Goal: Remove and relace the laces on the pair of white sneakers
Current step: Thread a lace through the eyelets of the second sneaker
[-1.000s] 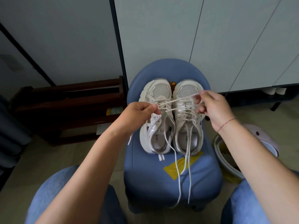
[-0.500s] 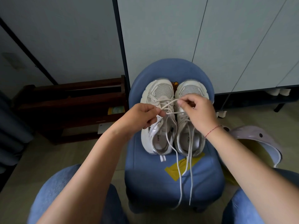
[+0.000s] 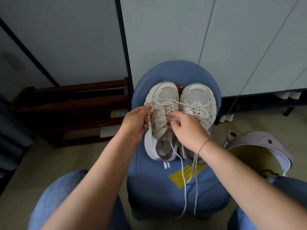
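**While laces are sitting mostly threaded, removal is just starting**

As the 2 white mesh sneakers (image 3: 196, 97) are lying together on the blue padded stool (image 3: 157, 188), the left hand (image 3: 137, 121) is pinching a white flat shoelace (image 3: 166, 100). The right hand (image 3: 189, 130) is curling fingers at the lacing; hold unclear. Unlacing and relacing are both remaining.

Two sneakers (image 3: 166, 95), two laces (image 3: 162, 107), two hands (image 3: 135, 123), one chair (image 3: 179, 72), one bin (image 3: 264, 141)

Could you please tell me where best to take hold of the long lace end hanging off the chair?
Pinch the lace end just above its tip, coming from the near side: it hangs free over the chair front, clear of the sneakers.
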Demonstrator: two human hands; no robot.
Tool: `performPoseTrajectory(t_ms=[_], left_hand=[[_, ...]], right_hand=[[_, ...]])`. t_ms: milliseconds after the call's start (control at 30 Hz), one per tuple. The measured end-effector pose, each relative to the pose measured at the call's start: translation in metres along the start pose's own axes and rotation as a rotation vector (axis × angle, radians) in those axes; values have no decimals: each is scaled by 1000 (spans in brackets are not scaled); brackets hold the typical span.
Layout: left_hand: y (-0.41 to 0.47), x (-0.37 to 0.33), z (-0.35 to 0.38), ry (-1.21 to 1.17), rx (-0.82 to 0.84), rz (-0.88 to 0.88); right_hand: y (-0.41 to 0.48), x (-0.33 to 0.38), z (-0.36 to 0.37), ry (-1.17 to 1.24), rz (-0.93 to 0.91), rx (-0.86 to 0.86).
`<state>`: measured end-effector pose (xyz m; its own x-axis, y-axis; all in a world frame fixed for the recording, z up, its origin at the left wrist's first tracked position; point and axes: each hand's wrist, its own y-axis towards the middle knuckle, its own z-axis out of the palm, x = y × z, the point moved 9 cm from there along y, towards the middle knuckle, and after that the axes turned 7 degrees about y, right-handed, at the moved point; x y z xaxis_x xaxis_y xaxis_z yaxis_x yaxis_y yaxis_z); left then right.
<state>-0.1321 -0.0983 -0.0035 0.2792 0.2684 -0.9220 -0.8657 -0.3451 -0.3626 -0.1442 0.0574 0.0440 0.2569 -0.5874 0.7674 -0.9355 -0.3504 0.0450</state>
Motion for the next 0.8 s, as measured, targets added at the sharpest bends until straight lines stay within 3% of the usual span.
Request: performPoseTrajectory(t_ms=[133,300,567,800], left_hand=[[-2,2,8,-44,33,27],[-6,-3,8,52,50,118],[-5,-25,-5,565,-104,348],[-2,-34,2,718,-63,428]], right_hand=[[3,-13,23,474,190,225],[5,-23,30,806,253,256],[6,-24,33,828,204,289],[6,-24,33,812,166,295]])
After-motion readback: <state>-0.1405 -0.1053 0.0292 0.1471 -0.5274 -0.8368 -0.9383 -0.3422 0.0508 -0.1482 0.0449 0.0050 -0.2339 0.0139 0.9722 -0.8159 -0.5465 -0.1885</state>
